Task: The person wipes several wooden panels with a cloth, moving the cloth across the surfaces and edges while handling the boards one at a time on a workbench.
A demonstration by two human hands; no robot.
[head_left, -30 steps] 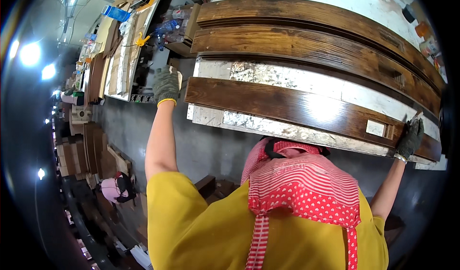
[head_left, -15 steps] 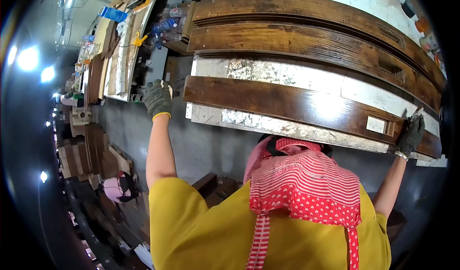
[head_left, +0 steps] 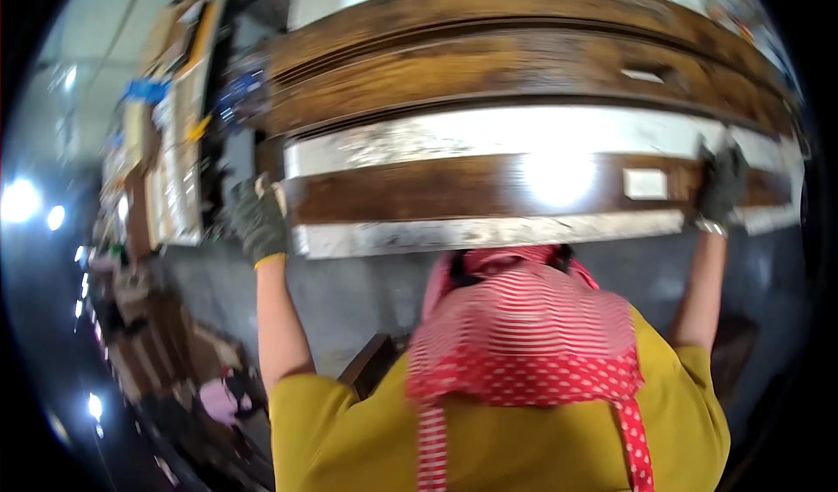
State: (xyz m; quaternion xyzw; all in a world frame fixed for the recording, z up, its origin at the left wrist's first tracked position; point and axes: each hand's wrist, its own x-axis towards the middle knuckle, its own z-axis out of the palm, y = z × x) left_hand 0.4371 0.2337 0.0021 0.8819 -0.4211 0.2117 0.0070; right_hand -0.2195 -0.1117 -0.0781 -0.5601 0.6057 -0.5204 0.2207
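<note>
Both my hands wear dark grey-green knit gloves. My left hand [head_left: 259, 217] is beside the left end of the nearest dark-brown wooden board [head_left: 410, 186], fingers stretched away from me. A pale patch shows along its thumb side; blur hides whether that is bare skin or something small. Whether it touches the board's end I cannot tell. My right hand [head_left: 723, 178] lies across the same board near its right end, fingers apart and reaching past the far edge. A rectangular cut-out [head_left: 646, 184] sits just left of it. The board lies flat on a white, paint-worn table [head_left: 489, 232].
Two more stained boards, a middle one [head_left: 463, 73] and a far one [head_left: 489, 3], lie behind, also with slots. At left stands a bench with a blue object [head_left: 147, 90] and a yellow clamp-like tool [head_left: 198, 129]. A person in pink [head_left: 223, 400] is at lower left.
The whole view has shifted and turned, so the boards now look more level. Both hands keep about the same places at the near board's ends. The picture is blurrier.
</note>
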